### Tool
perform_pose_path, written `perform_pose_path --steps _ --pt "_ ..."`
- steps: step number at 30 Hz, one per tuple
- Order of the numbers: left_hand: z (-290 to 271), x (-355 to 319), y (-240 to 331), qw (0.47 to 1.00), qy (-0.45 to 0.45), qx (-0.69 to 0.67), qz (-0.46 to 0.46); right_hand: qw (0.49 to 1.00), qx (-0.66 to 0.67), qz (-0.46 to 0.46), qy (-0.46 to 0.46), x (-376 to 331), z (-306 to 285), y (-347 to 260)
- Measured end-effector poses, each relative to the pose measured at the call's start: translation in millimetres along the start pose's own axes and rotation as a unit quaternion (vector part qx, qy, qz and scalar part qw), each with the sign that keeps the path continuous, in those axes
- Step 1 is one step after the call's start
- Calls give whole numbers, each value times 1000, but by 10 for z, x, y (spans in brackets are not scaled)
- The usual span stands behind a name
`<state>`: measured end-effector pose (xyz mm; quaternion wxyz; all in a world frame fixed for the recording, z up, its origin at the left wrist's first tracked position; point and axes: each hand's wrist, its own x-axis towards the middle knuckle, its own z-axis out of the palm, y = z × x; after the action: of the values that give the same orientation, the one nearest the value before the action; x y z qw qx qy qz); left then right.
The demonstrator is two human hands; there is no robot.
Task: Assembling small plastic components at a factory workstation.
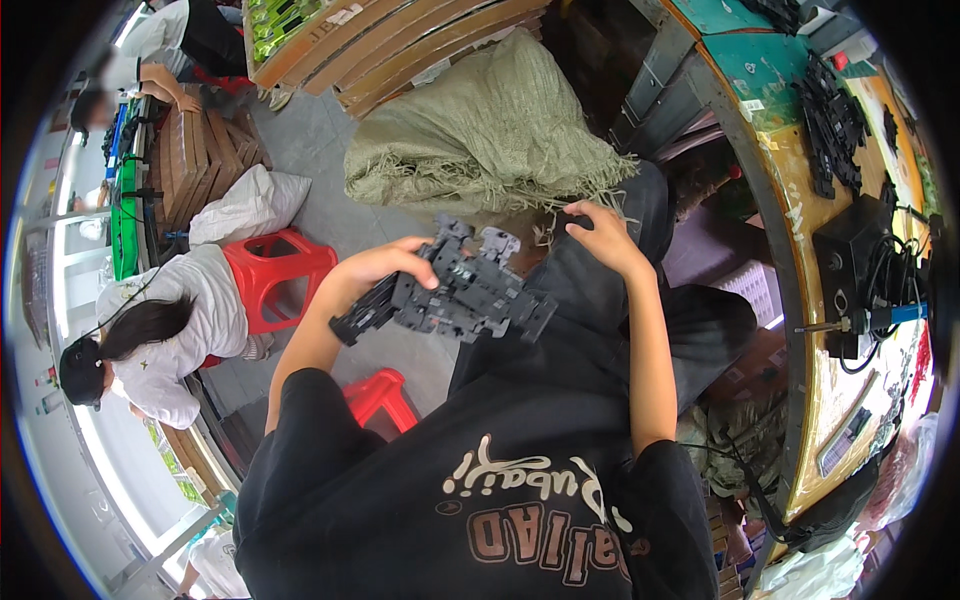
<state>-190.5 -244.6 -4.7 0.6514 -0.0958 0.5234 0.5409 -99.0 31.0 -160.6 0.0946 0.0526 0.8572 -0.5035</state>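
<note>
The black plastic parts (pixel 470 285) are up in front of your tummy, in a bunch, partly above the grey floor (pixel 415 365). Your left hand (pixel 385 268) pinches them, thumb on top — its other fingers are mostly hidden, so I can't tell how well they hold. If that thumb slips or the bunch tips, pieces could slide off and fall. Your right hand (pixel 612 242) is apart from them, thumb and first finger bent with a gap between, near the green sack (pixel 480 125) — its loose threads could catch your fingers. More black pieces (pixel 830 130) lie on the workbench (pixel 790 170) at your right
</note>
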Motion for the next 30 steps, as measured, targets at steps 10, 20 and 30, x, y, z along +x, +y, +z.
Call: perform_pose_path --steps 10,20,30 --pt "738 -310 202 989 72 -51 118 966 179 16 184 -170 85 194" --pt "2372 950 1698 922 -87 107 363 951 209 -32 224 -524 280 -88" --pt "3792 2040 2459 818 -31 283 500 961 203 -49 184 -643 559 -193"
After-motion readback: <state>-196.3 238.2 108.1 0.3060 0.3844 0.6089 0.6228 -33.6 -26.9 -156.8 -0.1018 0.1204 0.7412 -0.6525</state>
